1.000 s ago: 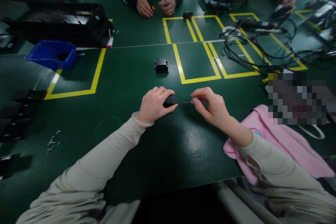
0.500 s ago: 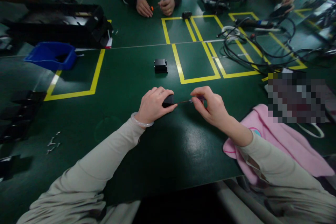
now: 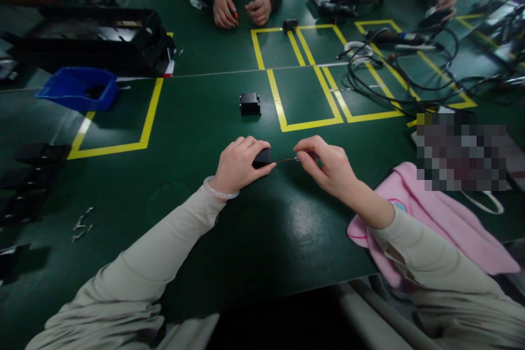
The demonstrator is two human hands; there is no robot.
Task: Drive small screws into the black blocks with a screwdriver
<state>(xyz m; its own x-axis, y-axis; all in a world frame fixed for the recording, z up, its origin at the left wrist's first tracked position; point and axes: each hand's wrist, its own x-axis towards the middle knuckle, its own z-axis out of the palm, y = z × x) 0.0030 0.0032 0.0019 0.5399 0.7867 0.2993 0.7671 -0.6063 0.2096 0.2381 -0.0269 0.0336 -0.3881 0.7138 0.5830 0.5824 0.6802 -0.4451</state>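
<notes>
With our left grip [image 3: 240, 165] we pinch the black block [image 3: 262, 158] between thumb and fingers; with our right grip [image 3: 328, 164] we pinch the tool [image 3: 287, 160], its thin shaft running left to the block's end. We judge this block in hand, not done; whether the tip touches it we cannot tell. Beyond our left grip, a second block [image 3: 250, 103] sits untouched on the tabletop [image 3: 246, 262], its state unclear. Loose metal bits [image 3: 79, 223] lie left of that grip, seemingly not yet used
</notes>
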